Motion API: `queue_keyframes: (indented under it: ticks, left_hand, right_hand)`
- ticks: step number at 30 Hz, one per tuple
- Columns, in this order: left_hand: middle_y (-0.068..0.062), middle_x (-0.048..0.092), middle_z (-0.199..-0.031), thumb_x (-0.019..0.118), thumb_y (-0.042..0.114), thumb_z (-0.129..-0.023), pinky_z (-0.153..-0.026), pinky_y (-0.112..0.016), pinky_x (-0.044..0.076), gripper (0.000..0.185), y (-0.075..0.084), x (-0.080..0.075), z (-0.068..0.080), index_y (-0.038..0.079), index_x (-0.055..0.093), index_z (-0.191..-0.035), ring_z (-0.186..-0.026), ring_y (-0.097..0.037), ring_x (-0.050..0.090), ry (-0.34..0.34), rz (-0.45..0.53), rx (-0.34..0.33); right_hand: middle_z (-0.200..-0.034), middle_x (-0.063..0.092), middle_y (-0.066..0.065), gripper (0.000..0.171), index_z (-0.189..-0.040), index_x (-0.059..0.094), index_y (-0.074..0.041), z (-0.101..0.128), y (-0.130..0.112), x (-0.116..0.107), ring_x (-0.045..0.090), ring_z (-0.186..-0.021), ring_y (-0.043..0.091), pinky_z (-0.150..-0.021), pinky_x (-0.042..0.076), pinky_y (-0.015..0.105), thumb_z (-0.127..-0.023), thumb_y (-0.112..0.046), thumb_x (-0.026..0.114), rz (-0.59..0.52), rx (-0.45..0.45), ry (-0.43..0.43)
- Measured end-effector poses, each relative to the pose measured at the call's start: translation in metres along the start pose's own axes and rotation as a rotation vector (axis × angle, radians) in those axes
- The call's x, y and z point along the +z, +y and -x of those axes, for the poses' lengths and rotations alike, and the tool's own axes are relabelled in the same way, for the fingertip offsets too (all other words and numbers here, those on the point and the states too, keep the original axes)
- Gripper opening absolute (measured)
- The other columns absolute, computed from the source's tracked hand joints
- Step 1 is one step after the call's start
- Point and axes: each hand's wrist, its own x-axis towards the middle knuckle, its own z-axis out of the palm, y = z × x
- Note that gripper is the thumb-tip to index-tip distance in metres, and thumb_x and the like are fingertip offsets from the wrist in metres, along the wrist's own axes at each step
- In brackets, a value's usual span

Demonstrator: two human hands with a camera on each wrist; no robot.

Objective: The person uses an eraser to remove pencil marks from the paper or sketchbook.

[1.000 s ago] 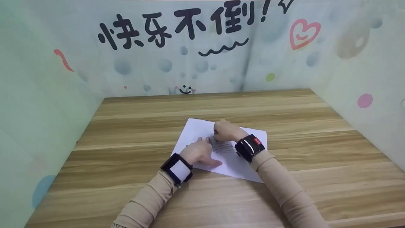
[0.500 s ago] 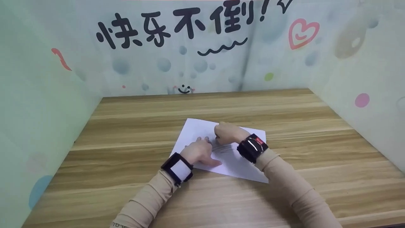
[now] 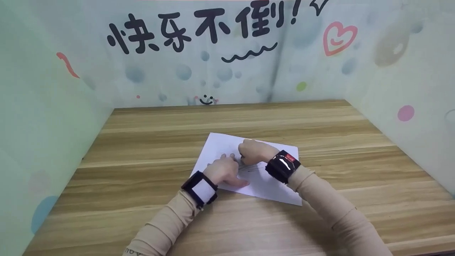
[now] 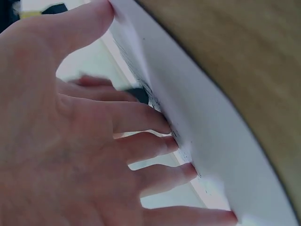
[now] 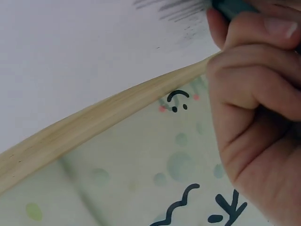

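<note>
A white sheet of paper [image 3: 270, 185] lies on the table, with grey pencil strokes [image 5: 176, 10] and small dark crumbs near its middle. My left hand [image 3: 223, 170] rests on it with spread fingers; in the left wrist view the fingertips [image 4: 188, 170] press along the marked area. My right hand [image 3: 256, 151] is at the strokes, just right of the left fingertips. Between its thumb and curled fingers it pinches a small dark teal eraser [image 5: 233, 7], mostly hidden by the fingers. The eraser's dark end [image 4: 138, 94] meets the paper in the left wrist view.
The wood-grain table [image 3: 149, 142] extends around the sheet on all sides. A printed backdrop wall [image 3: 160, 78] stands at its far edge, with side walls left and right. Black bands [image 3: 283, 166] with cameras wrap both wrists.
My right hand has shifted slightly down toward me over the strokes, its forearm swinging a little to the right. The left hand stays in place on the paper.
</note>
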Motion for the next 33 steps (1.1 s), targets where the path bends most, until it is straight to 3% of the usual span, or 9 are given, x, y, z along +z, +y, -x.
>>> queue_keyframes:
  ticks: [3, 6, 9, 13, 19, 25, 30, 33]
  left_hand:
    - [-0.017, 0.043, -0.145, 0.061, 0.056, -0.082, -0.094, -0.052, 0.05, 0.071, 0.0, 0.0, -0.001, -0.004, 0.063, -0.119, -0.125, -0.036, 0.046, 0.003, -0.032, 0.022]
    - [-0.018, 0.041, -0.147, 0.061, 0.056, -0.082, -0.095, -0.053, 0.049, 0.068, 0.0, 0.001, -0.001, -0.004, 0.065, -0.115, -0.127, -0.037, 0.045, 0.005, -0.04, 0.03]
    - [-0.017, 0.039, -0.149, 0.062, 0.056, -0.081, -0.097, -0.055, 0.047, 0.069, 0.0, 0.001, -0.001, -0.002, 0.064, -0.119, -0.13, -0.037, 0.043, 0.005, -0.016, 0.012]
    - [-0.016, 0.033, -0.153, 0.062, 0.056, -0.082, -0.1, -0.058, 0.044, 0.075, -0.001, 0.0, -0.001, -0.002, 0.056, -0.129, -0.136, -0.037, 0.037, -0.016, -0.008, -0.003]
    - [-0.014, 0.031, -0.155, 0.061, 0.056, -0.083, -0.098, -0.06, 0.044, 0.072, 0.0, 0.0, -0.001, -0.002, 0.06, -0.124, -0.137, -0.038, 0.035, -0.033, -0.016, -0.003]
    - [-0.01, 0.03, -0.156, 0.062, 0.057, -0.082, -0.101, -0.065, 0.038, 0.075, 0.001, 0.001, -0.001, 0.003, 0.054, -0.134, -0.14, -0.035, 0.031, -0.038, 0.011, -0.037]
    - [-0.012, 0.032, -0.155, 0.059, 0.058, -0.083, -0.098, -0.064, 0.041, 0.071, 0.001, 0.001, -0.001, 0.001, 0.06, -0.126, -0.137, -0.036, 0.034, -0.046, -0.031, -0.025]
    - [-0.012, 0.032, -0.154, 0.06, 0.058, -0.083, -0.099, -0.065, 0.04, 0.07, 0.0, 0.002, 0.0, 0.002, 0.061, -0.125, -0.138, -0.036, 0.033, -0.045, -0.018, -0.034]
  right_hand:
    - [-0.059, 0.048, 0.001, 0.01, -0.067, 0.062, 0.002, -0.007, 0.003, 0.001, 0.04, -0.057, 0.016, -0.05, 0.04, 0.033, -0.074, -0.001, 0.056, -0.017, 0.007, 0.045]
    - [-0.067, 0.06, 0.009, 0.011, -0.07, 0.063, 0.003, -0.012, 0.004, 0.003, 0.046, -0.061, 0.02, -0.058, 0.048, 0.04, -0.076, -0.003, 0.057, -0.017, 0.035, 0.114]
    - [-0.07, 0.063, 0.014, 0.014, -0.071, 0.063, 0.003, -0.007, 0.002, 0.004, 0.049, -0.062, 0.022, -0.063, 0.051, 0.045, -0.079, -0.007, 0.058, 0.003, 0.017, 0.08]
    - [-0.059, 0.053, 0.005, 0.013, -0.066, 0.061, 0.002, -0.002, 0.001, 0.004, 0.045, -0.057, 0.019, -0.056, 0.049, 0.04, -0.076, -0.006, 0.059, -0.013, -0.007, 0.034]
    - [-0.069, 0.06, 0.011, 0.012, -0.071, 0.062, 0.002, -0.009, 0.002, 0.005, 0.054, -0.071, 0.026, -0.069, 0.05, 0.042, -0.078, -0.007, 0.057, -0.041, 0.016, 0.136]
    - [-0.054, 0.041, -0.002, 0.024, -0.056, 0.046, -0.01, 0.003, 0.0, 0.006, 0.039, -0.054, 0.016, -0.047, 0.035, 0.029, -0.076, -0.004, 0.059, -0.071, -0.009, 0.012]
    - [-0.064, 0.046, 0.004, 0.024, -0.059, 0.044, -0.01, -0.004, 0.001, 0.008, 0.043, -0.065, 0.019, -0.059, 0.047, 0.038, -0.078, -0.007, 0.059, -0.092, 0.051, 0.133]
    - [-0.067, 0.052, 0.008, 0.019, -0.062, 0.051, -0.005, -0.005, 0.0, 0.008, 0.046, -0.066, 0.022, -0.065, 0.051, 0.045, -0.08, -0.009, 0.059, -0.055, 0.046, 0.131]
